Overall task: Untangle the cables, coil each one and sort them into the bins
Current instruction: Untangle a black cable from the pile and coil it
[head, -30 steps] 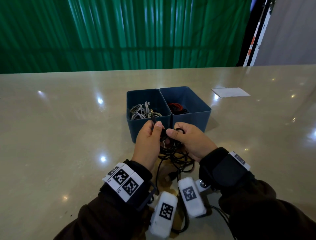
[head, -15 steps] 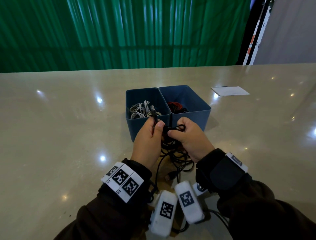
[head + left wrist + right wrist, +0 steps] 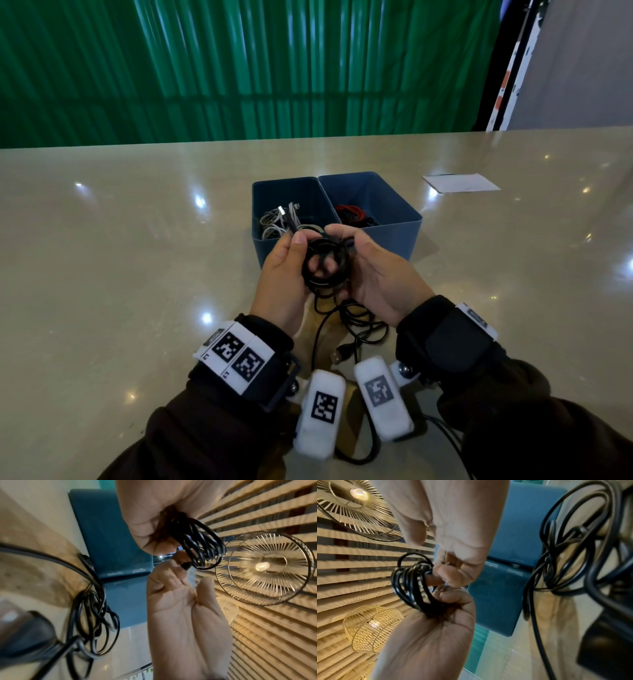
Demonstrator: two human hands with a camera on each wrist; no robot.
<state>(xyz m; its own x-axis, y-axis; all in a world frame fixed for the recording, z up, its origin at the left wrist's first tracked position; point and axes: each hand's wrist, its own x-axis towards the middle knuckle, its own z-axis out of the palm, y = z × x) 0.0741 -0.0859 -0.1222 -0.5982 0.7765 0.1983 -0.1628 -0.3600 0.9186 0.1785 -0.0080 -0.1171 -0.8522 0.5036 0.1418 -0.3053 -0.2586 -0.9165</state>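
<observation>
A black cable wound into a small coil [image 3: 323,265] hangs in the air just in front of two blue bins. My right hand [image 3: 346,236] grips the coil [image 3: 407,585] with its fingers curled through the ring. My left hand [image 3: 294,246] pinches the coil's edge, thumb on top, and holds the cable's plug end [image 3: 186,565]. The left bin [image 3: 270,250] holds white and grey cables [image 3: 277,222]. In the right bin [image 3: 397,236] lie red and black cables [image 3: 349,212]. A loose tangle of black cable [image 3: 359,318] trails from the coil onto the table under my wrists.
The bins stand side by side, touching, in the middle of a glossy beige table [image 3: 120,274]. A USB plug [image 3: 342,354] lies among the loose cable near my wrists. A white sheet of paper [image 3: 460,182] lies at the back right. A green curtain hangs behind the table.
Both hands have risen a little toward the bins. The coil has turned so that its ring faces up, and my right palm has rolled upward under it.
</observation>
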